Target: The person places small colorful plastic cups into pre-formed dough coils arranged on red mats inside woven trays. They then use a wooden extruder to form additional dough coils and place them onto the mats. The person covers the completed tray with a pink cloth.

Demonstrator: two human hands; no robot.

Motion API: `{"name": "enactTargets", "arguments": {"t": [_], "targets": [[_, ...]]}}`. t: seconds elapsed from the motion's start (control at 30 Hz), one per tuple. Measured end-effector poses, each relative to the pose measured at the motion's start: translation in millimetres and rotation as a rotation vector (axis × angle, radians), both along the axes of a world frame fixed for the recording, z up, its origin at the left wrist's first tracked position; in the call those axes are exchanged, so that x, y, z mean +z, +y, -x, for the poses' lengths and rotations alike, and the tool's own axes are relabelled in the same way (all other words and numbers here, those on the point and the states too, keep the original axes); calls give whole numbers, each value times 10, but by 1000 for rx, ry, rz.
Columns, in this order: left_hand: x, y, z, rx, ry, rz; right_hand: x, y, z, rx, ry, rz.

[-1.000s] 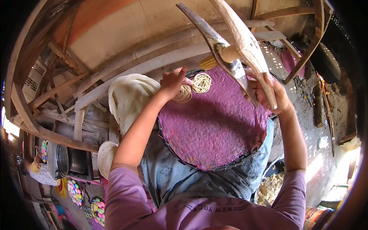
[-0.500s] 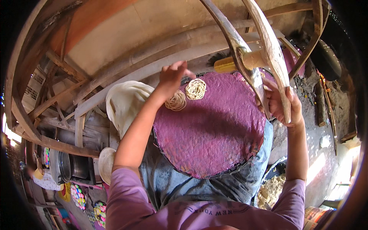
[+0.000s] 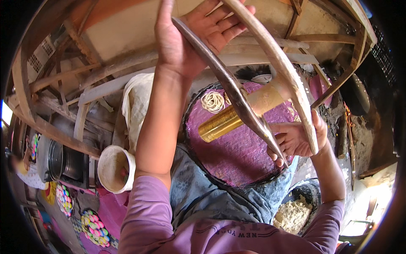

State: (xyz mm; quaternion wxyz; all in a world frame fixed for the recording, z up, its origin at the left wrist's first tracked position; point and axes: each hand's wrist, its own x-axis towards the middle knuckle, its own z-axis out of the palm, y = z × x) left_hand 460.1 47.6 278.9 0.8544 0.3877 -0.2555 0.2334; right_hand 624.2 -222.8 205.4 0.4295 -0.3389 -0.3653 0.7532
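A noodle press with two curved wooden handles and a brass-coloured ribbed cylinder point(image 3: 222, 123) is held up above a round tray covered in wet purple cloth point(image 3: 237, 163). My right hand point(image 3: 298, 139) grips the lower ends of the handles, fingers closed between and around them. At the far end, my left hand point(image 3: 190, 40) is open, its palm against the dark handle point(image 3: 213, 63) and its fingers spread towards the pale handle point(image 3: 270, 51). A coiled nest of pale noodle strands point(image 3: 212, 102) lies on the cloth; other nests are partly hidden behind the press.
The tray rests on my lap. To the left are a white bucket point(image 3: 131, 168), a draped pale cloth point(image 3: 137, 101) and a dark pot point(image 3: 57, 161). A basin of crumbly dough point(image 3: 294, 213) stands by my right leg. Wooden beams point(image 3: 144, 63) run along the far side.
My left hand has left the noodle nests and risen to the far end of the press. The press has come closer and swung left over the tray, with my right hand still holding it.
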Motion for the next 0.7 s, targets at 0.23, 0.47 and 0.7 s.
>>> {"name": "enactTargets", "arguments": {"t": [0.23, 0.47, 0.7], "targets": [[-1050, 666, 92, -21, -100, 368, 265, 602, 233, -61, -473, 227], [-1621, 908, 143, -70, -368, 519, 391, 874, 404, -41, -882, 181], [-1391, 753, 365, 130, -332, 484, 659, 699, 591, 20, -832, 56]]}}
